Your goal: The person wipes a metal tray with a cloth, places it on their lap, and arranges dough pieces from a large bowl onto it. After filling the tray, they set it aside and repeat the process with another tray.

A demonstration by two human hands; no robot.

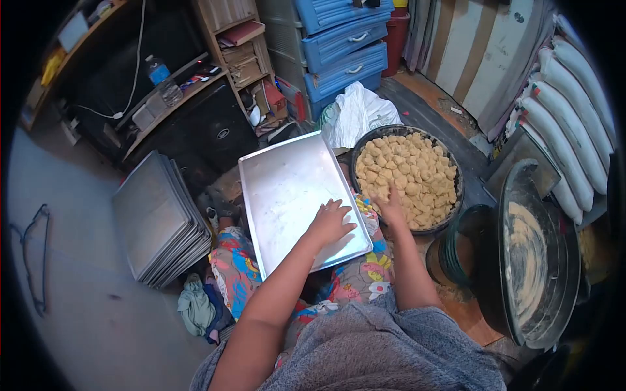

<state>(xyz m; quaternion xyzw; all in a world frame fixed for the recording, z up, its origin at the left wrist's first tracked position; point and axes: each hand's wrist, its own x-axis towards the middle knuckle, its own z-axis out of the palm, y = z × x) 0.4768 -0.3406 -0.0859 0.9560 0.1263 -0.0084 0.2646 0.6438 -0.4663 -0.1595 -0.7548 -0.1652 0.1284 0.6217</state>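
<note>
A shallow metal baking tray (293,176) lies across my lap, bare apart from some smudges. Over its right part is my left hand (331,225), fingers spread and palm down, with nothing in it. To the right of the tray stands a round black basin (460,189) heaped with small tan dough lumps (407,166). My right hand (391,210) is at the basin's near left edge, touching or just above the lumps. Its thumb and a finger are apart, and I see no lump lifted in them.
Stacked metal trays (156,218) lean at the left. A white plastic bag (365,114) and blue drawers (345,49) stand beyond the basin. At the right are a flour-dusted black tub (527,260), a dark green round container (473,241) and piled white sacks (564,117).
</note>
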